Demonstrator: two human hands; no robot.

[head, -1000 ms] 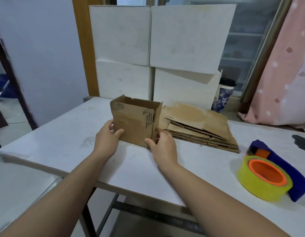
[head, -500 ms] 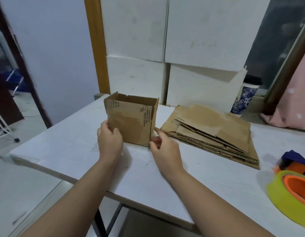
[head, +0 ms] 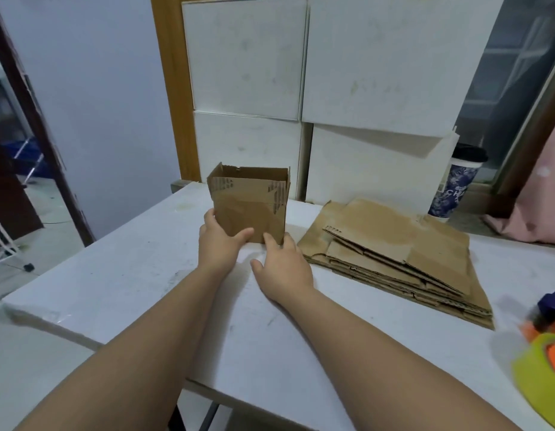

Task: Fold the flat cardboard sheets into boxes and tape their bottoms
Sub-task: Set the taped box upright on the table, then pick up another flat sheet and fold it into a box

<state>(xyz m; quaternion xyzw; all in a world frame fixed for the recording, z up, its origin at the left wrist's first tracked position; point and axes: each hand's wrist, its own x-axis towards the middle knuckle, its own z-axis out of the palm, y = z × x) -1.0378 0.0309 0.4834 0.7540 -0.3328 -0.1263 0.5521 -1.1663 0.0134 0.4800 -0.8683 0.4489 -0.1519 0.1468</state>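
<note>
While the folded box [head: 249, 213] stands open-topped on the tabletop [head: 139, 290] beside the flat sheets [head: 394, 253], the left hand [head: 221, 244] grips its lower left corner and the right hand [head: 284, 269] touches its base, fingers loose. Risk: one-sided pressure may skew or topple it.

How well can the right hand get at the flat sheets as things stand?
Likely yes. The right hand touches the box at its lower right corner, holding nothing, and the sheets lie just to its right on the table, only bare tabletop between.
</note>
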